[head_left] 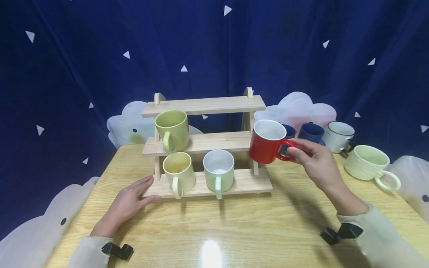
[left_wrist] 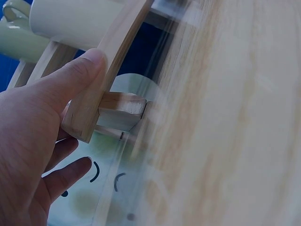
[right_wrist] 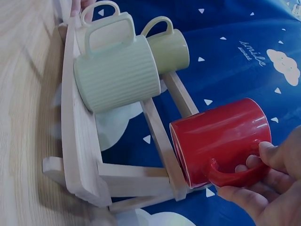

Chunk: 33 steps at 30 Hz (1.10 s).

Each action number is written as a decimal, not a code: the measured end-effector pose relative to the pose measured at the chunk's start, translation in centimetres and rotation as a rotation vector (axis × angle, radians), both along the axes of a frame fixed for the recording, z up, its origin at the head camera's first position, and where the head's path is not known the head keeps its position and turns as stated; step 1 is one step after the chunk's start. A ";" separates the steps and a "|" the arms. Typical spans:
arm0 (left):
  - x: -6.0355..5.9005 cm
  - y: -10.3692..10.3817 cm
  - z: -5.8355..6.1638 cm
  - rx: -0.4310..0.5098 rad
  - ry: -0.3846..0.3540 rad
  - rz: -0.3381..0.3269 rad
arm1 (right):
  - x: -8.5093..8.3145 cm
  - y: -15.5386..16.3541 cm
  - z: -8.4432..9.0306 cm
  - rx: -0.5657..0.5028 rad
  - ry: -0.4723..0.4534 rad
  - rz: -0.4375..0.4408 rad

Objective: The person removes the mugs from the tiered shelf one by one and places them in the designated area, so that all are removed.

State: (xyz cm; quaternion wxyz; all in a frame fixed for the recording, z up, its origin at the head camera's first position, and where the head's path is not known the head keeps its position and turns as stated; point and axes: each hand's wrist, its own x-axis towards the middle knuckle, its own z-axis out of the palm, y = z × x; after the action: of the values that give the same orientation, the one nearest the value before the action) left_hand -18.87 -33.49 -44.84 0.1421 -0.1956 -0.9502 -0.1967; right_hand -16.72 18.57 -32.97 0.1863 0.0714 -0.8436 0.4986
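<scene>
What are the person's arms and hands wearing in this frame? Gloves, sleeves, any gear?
Both hands are bare, with no gloves or rings visible: left hand, right hand. Each arm wears a pale cream long sleeve ending at the wrist: left sleeve, right sleeve. A small black clip-like mount sits at each cuff: left mount, right mount. No cables or markings are visible.

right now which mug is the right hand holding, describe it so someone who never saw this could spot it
Start at the three-tier pale wooden rack standing at the middle of the wooden table. Just off its right end, level with the middle shelf, the right hand holds a glossy red ceramic mug by its handle. It is the only red mug, white inside, and the only one held in the air.
</scene>
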 end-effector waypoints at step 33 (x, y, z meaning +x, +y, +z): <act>0.0 0.1 0.2 0.003 -0.009 0.005 | 2.8 6.7 -4.2 -0.057 0.000 -0.098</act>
State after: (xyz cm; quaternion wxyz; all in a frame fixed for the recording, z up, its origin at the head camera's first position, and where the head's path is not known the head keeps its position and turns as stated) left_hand -18.90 -33.40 -44.67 0.1386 -0.1922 -0.9510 -0.1986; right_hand -13.89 25.24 -37.13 0.2124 0.0247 -0.8314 0.5128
